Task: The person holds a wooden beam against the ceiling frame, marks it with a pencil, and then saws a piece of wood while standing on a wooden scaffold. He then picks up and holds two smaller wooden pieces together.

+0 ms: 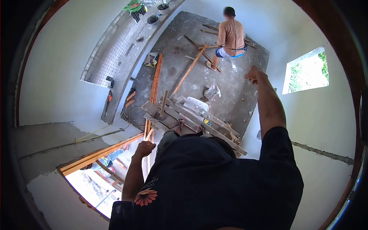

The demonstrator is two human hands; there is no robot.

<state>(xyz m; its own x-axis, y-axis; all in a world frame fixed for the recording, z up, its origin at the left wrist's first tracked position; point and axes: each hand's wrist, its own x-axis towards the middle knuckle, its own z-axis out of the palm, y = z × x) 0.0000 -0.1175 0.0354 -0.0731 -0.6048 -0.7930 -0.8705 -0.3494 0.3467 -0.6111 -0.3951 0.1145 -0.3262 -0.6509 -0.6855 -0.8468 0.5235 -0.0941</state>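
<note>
My right hand (253,74) is raised out in front at the right, fingers curled in, with nothing visible in it. Beyond it lies the bare concrete floor. Lower at the left, my left hand (144,148) is closed in a fist beside my body, and no object shows in it. It is nearest to the orange-brown timber of a door frame (103,152). My feet (178,125) in sandals stand on the planks of a wooden scaffold (207,115), high above the floor. An upright wooden post (164,103) rises near my feet.
Another person (232,36) sits low at the far side, near scattered timber. Long wooden strips (190,69) lie across the concrete floor (172,50). A crumpled sack (212,92) lies beyond the scaffold. Buckets (152,20) stand on a ledge at the left; a window opening (306,71) is at right.
</note>
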